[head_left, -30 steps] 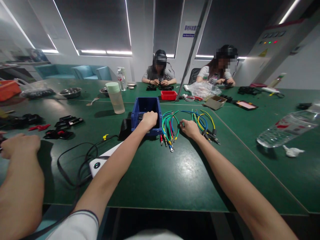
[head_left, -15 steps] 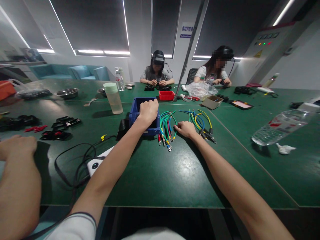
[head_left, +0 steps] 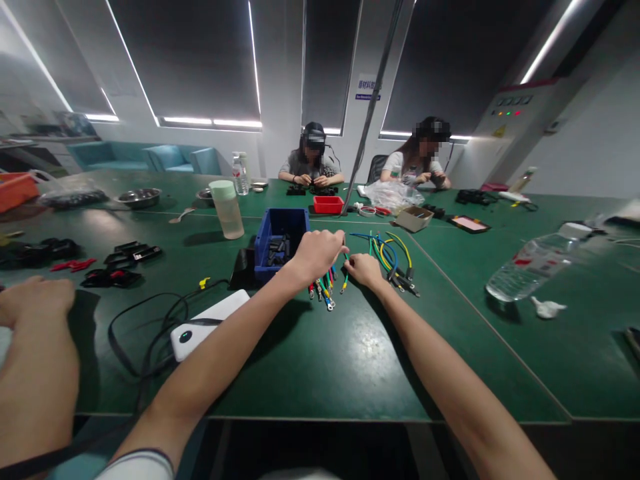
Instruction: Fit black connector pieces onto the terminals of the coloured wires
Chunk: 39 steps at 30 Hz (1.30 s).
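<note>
Near me a white power bank point(head_left: 207, 323) lies on the green table point(head_left: 320, 360) among black cables. Further out, my left hand point(head_left: 317, 255) is curled above the bundle of coloured wires point(head_left: 327, 287), fingertips pinching one, and my right hand point(head_left: 364, 269) rests closed just beside it. Behind stands the blue bin point(head_left: 280, 243).

Both forearms are bare from the near edge of the view out to the hands, with no watch, bracelet or glove visible on either wrist. The left hand point(head_left: 316, 254) and right hand point(head_left: 364, 269) show no rings that can be made out at this size. On the left upper arm, at the near left, a short white sleeve point(head_left: 141, 465) ends in a thin dark trim line at its hem.
</note>
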Motion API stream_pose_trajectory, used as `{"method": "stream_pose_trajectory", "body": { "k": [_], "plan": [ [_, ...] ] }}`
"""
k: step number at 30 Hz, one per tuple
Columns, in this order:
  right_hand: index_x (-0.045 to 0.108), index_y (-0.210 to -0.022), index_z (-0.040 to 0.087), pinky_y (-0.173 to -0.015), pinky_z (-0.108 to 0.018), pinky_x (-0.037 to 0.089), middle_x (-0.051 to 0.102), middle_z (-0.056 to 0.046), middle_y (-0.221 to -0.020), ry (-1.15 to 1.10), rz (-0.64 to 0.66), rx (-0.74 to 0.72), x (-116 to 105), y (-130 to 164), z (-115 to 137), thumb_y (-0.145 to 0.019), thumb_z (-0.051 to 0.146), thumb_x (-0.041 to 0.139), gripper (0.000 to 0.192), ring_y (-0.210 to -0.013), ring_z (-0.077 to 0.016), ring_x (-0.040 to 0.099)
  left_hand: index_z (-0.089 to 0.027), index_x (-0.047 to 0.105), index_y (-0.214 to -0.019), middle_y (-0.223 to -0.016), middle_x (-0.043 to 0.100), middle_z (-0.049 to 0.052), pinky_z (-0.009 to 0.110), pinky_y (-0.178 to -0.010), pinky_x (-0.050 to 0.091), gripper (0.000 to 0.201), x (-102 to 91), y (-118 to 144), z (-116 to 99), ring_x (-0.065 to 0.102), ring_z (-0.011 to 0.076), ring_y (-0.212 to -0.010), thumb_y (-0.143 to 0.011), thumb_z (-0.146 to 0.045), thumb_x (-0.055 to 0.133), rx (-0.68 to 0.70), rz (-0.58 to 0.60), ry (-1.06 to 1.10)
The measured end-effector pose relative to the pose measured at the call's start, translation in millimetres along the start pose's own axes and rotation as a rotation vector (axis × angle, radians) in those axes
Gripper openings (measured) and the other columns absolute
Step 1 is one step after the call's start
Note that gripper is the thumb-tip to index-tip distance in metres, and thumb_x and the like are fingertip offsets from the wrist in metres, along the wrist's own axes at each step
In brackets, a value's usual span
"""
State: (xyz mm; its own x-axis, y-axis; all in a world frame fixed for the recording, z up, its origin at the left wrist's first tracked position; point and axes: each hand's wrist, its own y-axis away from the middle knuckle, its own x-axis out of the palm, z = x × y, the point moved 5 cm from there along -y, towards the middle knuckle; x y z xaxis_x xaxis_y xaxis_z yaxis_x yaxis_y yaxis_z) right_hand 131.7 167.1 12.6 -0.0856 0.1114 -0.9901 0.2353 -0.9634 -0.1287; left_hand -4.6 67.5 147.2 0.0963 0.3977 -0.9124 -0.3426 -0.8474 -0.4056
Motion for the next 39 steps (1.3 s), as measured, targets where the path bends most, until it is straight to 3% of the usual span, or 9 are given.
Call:
{"method": "stream_pose_trajectory", "body": {
  "k": [3, 6, 9, 12, 18, 21, 27, 33, 39],
  "plan": [
    [0.071, -0.089, 0.018, -0.070, -0.028, 0.041, 0.071, -0.014, -0.091, -0.027, -0.017, 0.000, -0.9, 3.1, -1.4, -0.087, 0.046, 0.040, 0.042, -0.086, -0.0249, 0.065, -0.018, 0.057, -0.099, -0.078, 0.067, 0.007, 0.026, -0.064, 0.044, 0.025, 15.6, 23.3, -19.0, 0.066, 0.0211, -0.075, -0.092, -0.039, 0.045, 0.065, -0.040, 0.130],
    [0.071, -0.087, 0.019, -0.071, -0.028, 0.041, 0.071, -0.014, -0.091, -0.072, -0.032, 0.016, 1.2, 3.4, -4.5, -0.086, 0.046, 0.041, 0.041, -0.087, -0.0252, 0.065, -0.019, 0.057, -0.101, -0.084, 0.068, 0.004, 0.023, -0.063, 0.043, 0.024, 45.1, 54.3, -26.6, 0.065, 0.0165, -0.075, -0.093, -0.037, 0.042, 0.096, -0.076, 0.329],
    [0.071, -0.085, 0.018, -0.072, -0.028, 0.041, 0.071, -0.014, -0.090, -0.134, -0.056, 0.056, 3.9, 0.5, -9.0, -0.086, 0.046, 0.041, 0.041, -0.089, -0.0246, 0.065, -0.020, 0.057, -0.099, -0.086, 0.069, 0.002, 0.023, -0.065, 0.044, 0.019, 75.9, 78.4, -17.3, 0.065, 0.0143, -0.073, -0.092, -0.034, 0.046, -0.008, -0.113, 0.487],
    [0.071, -0.082, 0.018, -0.070, -0.027, 0.041, 0.071, -0.013, -0.087, -0.212, -0.085, 0.103, 5.7, -4.5, -14.4, -0.085, 0.047, 0.044, 0.039, -0.087, -0.0237, 0.065, -0.019, 0.057, -0.097, -0.085, 0.068, 0.001, 0.023, -0.069, 0.046, 0.016, 92.0, 87.0, -3.0, 0.063, 0.0132, -0.072, -0.091, -0.031, 0.048, -0.113, -0.151, 0.617],
    [0.069, -0.076, 0.016, -0.068, -0.026, 0.041, 0.071, -0.012, -0.081, -0.445, -0.143, 0.186, 9.2, -14.5, -28.0, -0.082, 0.048, 0.049, 0.039, -0.081, -0.0226, 0.065, -0.020, 0.057, -0.094, -0.089, 0.067, 0.001, 0.025, -0.073, 0.046, 0.012, 91.7, 84.8, 6.5, 0.063, 0.0144, -0.081, -0.088, -0.028, 0.051, -0.130, -0.118, 0.671],
    [0.066, -0.078, 0.014, -0.062, -0.025, 0.041, 0.070, -0.011, -0.072, -0.694, -0.173, 0.242, 12.7, -15.1, -33.5, -0.080, 0.049, 0.051, 0.038, -0.068, -0.0192, 0.062, -0.021, 0.058, -0.092, -0.090, 0.068, 0.001, 0.025, -0.074, 0.047, 0.010, 92.6, 85.2, 6.7, 0.064, 0.0146, -0.082, -0.087, -0.027, 0.053, -0.135, -0.082, 0.657],
    [0.059, -0.083, 0.016, -0.036, -0.020, 0.030, 0.059, 0.002, -0.057, -1.193, -0.152, 0.306, 17.5, -4.7, -24.4, -0.074, 0.049, 0.060, 0.033, -0.036, -0.0072, 0.039, -0.021, 0.061, -0.092, -0.089, 0.069, 0.000, 0.023, -0.072, 0.046, 0.013, 93.9, 86.2, 8.6, 0.065, 0.0142, -0.082, -0.087, -0.031, 0.054, -0.147, -0.061, 0.613],
    [0.056, -0.088, 0.016, -0.034, -0.018, 0.035, 0.053, 0.005, -0.056, -1.486, -0.197, 0.375, 14.5, 21.3, -10.4, -0.065, 0.029, 0.071, 0.030, -0.039, -0.0064, 0.043, -0.021, 0.063, -0.096, -0.089, 0.071, 0.002, 0.026, -0.071, 0.046, 0.020, 93.8, 90.5, 5.8, 0.067, 0.0168, -0.079, -0.088, -0.036, 0.053, -0.139, -0.006, 0.514],
    [0.059, -0.096, 0.017, -0.034, -0.017, 0.034, 0.060, 0.003, -0.062, -1.751, -0.201, 0.374, 15.6, 63.8, -12.2, -0.061, 0.027, 0.076, 0.040, -0.042, -0.0069, 0.046, -0.021, 0.066, -0.093, -0.087, 0.072, 0.003, 0.026, -0.069, 0.046, 0.021, 94.5, 91.3, 4.4, 0.068, 0.0187, -0.079, -0.087, -0.038, 0.054, -0.128, 0.023, 0.490]
  ]
}}
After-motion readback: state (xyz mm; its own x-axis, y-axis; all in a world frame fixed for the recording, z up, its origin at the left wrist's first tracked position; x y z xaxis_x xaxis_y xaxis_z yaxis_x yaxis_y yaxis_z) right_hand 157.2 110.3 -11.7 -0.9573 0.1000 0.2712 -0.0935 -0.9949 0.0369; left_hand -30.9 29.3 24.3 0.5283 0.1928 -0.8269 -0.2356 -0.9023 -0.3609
